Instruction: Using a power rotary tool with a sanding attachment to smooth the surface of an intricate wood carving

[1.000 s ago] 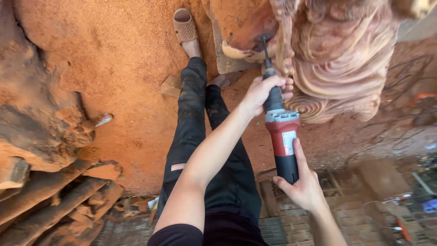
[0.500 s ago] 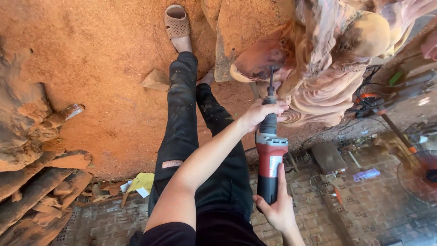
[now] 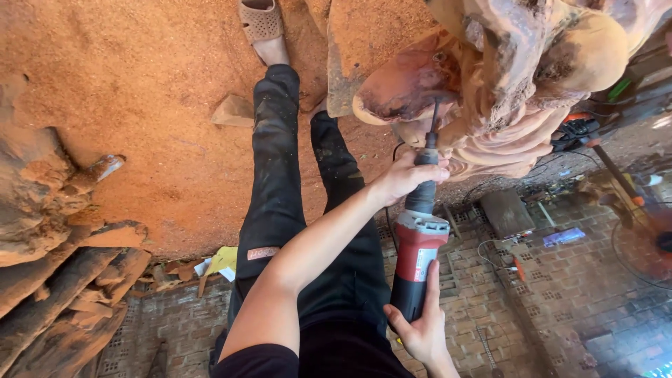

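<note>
A: Head view: the left hand [image 3: 406, 175] is wrapped around the neck of the red grinder [image 3: 418, 255], and the right hand [image 3: 420, 329] cups its rear end, fingers curled.
B: The bit [image 3: 435, 115] sits against the wood carving [image 3: 504, 84], far right.
A: Risky. If it snags in a fold it could kick towards the wrist.
B: And the cord [image 3: 390, 231] trails near the black trousers [image 3: 280, 182].
A: Sawdust [image 3: 140, 84] left gives room; the carving crowds the right.
</note>
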